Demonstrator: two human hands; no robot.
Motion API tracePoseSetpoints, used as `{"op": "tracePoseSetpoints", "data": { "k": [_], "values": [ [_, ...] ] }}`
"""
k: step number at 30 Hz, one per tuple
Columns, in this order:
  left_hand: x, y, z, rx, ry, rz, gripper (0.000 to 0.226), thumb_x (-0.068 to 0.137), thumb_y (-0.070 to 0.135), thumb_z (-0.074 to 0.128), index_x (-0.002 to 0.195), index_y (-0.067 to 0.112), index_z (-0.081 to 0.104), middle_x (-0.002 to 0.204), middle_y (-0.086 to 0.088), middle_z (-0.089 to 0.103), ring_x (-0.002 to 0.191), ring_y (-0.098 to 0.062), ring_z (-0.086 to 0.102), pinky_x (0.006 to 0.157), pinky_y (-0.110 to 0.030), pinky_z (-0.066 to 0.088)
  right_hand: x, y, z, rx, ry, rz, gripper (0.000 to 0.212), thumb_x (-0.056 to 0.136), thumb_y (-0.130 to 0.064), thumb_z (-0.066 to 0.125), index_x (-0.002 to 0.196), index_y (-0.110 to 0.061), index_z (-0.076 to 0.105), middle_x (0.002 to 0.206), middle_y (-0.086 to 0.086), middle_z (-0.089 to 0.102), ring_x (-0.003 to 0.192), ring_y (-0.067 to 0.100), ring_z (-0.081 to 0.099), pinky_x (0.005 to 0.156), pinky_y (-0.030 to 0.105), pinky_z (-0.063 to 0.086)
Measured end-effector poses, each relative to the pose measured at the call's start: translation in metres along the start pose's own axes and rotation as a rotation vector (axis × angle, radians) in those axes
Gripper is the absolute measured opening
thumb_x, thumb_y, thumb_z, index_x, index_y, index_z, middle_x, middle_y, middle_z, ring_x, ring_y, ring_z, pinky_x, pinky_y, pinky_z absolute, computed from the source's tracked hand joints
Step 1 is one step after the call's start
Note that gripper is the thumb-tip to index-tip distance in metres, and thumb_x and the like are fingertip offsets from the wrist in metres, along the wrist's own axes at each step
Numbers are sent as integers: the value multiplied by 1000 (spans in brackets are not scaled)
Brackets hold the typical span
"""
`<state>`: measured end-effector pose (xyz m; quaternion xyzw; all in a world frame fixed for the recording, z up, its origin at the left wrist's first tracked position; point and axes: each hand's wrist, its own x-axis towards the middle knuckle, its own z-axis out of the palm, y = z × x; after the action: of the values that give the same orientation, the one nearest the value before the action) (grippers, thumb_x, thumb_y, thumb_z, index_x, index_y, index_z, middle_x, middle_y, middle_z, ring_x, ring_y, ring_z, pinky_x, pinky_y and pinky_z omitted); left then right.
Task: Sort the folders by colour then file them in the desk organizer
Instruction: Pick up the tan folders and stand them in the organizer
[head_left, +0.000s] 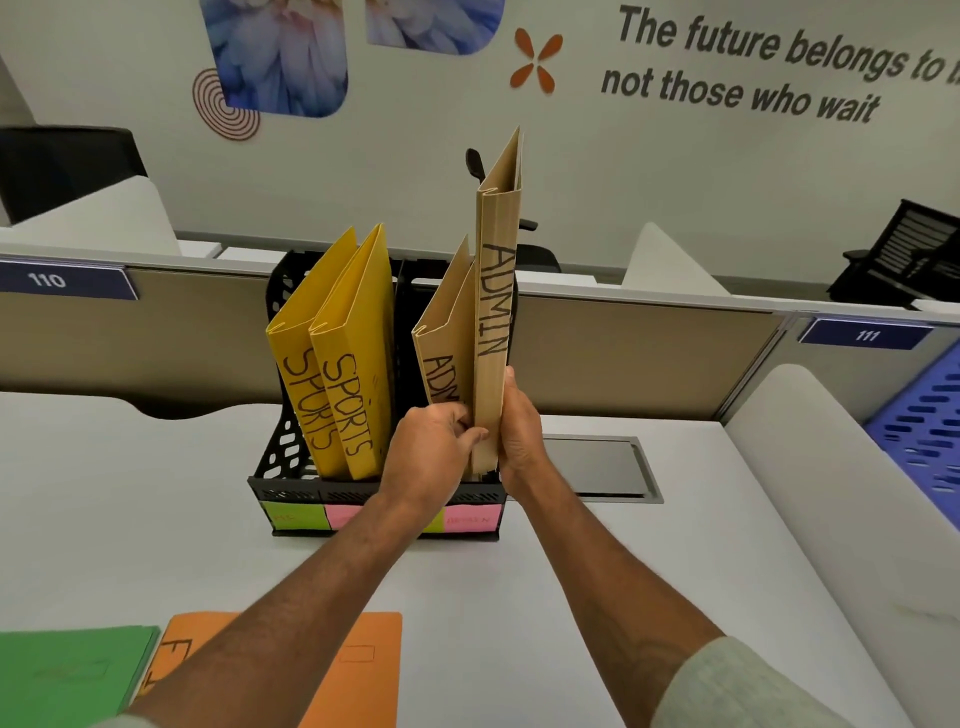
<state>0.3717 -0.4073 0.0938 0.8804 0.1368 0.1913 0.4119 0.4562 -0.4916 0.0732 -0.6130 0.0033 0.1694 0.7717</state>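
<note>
Both hands, left (434, 447) and right (517, 426), gripping the tall brown ADMIN folder (496, 322) upright over the organizer's (291, 488) right slot. Best lowered straight, spine forward, beside the other ADMIN folder (441, 338). Green (67, 670) and orange (363, 670) waiting at the tabletop's near edge.

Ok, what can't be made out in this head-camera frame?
- Sticky labels on the organizer: writing too small and faint; the left forearm covers the middle ones.
- Second ADMIN folder: lettering cut off by the left hand.
- Held ADMIN folder: bottom edge hidden between left hand and right hand.
- Orange folder, green folder: crossed by the arm, cut by the bottom edge.
</note>
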Motion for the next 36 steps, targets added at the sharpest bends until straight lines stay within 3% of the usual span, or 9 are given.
{"op": "tracePoseSetpoints", "data": {
  "k": [5, 9, 12, 16, 25, 27, 31, 33, 36],
  "values": [
    [-5, -8, 11, 74, 6, -2, 15, 88, 29, 74, 74, 27, 67, 56, 18, 57, 48, 4, 52, 50, -6, 35, 0, 9, -5, -43, 2, -21, 54, 99, -59, 38, 127, -20, 61, 118, 11, 70, 110, 28, 68, 95, 50, 56],
    [-10, -15, 19, 124, -29, -9, 12, 94, 27, 66, 90, 19, 75, 78, 6, 73, 68, -6, 65, 68, -25, 58, -5, 13, -6, -62, 27, -38, 52, 99, -57, 38, 128, -20, 59, 119, 10, 69, 112, 27, 66, 94, 49, 57],
    [-17, -18, 21, 159, -21, -3, 17, 96, 28, 62, 100, 17, 76, 89, 2, 76, 76, -10, 69, 75, -29, 60, -11, 16, -9, -72, 41, -54, 47, 101, -54, 38, 129, -22, 57, 118, 7, 68, 112, 25, 65, 91, 44, 59],
    [-22, -18, 24, 142, 3, -13, 20, 96, 28, 62, 105, 16, 75, 95, 1, 76, 84, -11, 70, 80, -30, 60, -23, 22, -11, -92, 55, -90, 41, 102, -51, 39, 124, -25, 61, 114, -1, 70, 109, 16, 66, 78, 23, 59],
    [-32, -13, 20, 57, 94, -42, 17, 95, 29, 64, 98, 17, 75, 85, 5, 75, 75, -4, 68, 71, -27, 61, -55, 27, -12, -193, 116, -238, 34, 100, -50, 42, 121, -29, 59, 114, -7, 68, 111, 10, 62, 76, 17, 56],
    [-40, -12, 16, 32, 120, -40, 16, 95, 31, 65, 97, 17, 73, 82, 7, 74, 74, -2, 67, 69, -25, 60, -68, 26, -14, -267, 152, -272, 38, 99, -54, 41, 124, -31, 57, 120, -8, 65, 115, 11, 59, 84, 20, 56],
    [-66, -14, 7, 20, 176, 81, 17, 98, 30, 61, 105, 18, 71, 91, 5, 76, 81, -4, 70, 71, -27, 61, -102, 29, -18, -407, 156, -395, 16, 100, -50, 43, 113, -57, 48, 112, -43, 49, 110, -16, 50, 73, -5, 41],
    [-83, -15, 2, 65, 214, 155, 20, 99, 28, 59, 112, 18, 70, 96, 4, 76, 85, -7, 71, 75, -23, 60, -118, 35, -22, -514, 141, -487, 18, 101, -49, 43, 113, -62, 43, 121, -47, 42, 120, -24, 38, 84, -8, 32],
    [-111, -21, -4, 149, 237, 244, 28, 98, 25, 60, 124, 14, 66, 115, -1, 73, 108, -12, 68, 92, -18, 51, -136, 54, -35, -730, 123, -509, 36, 100, -52, 40, 135, -44, 43, 157, -14, 32, 148, 2, 17, 116, 20, 21]
  ]
}}
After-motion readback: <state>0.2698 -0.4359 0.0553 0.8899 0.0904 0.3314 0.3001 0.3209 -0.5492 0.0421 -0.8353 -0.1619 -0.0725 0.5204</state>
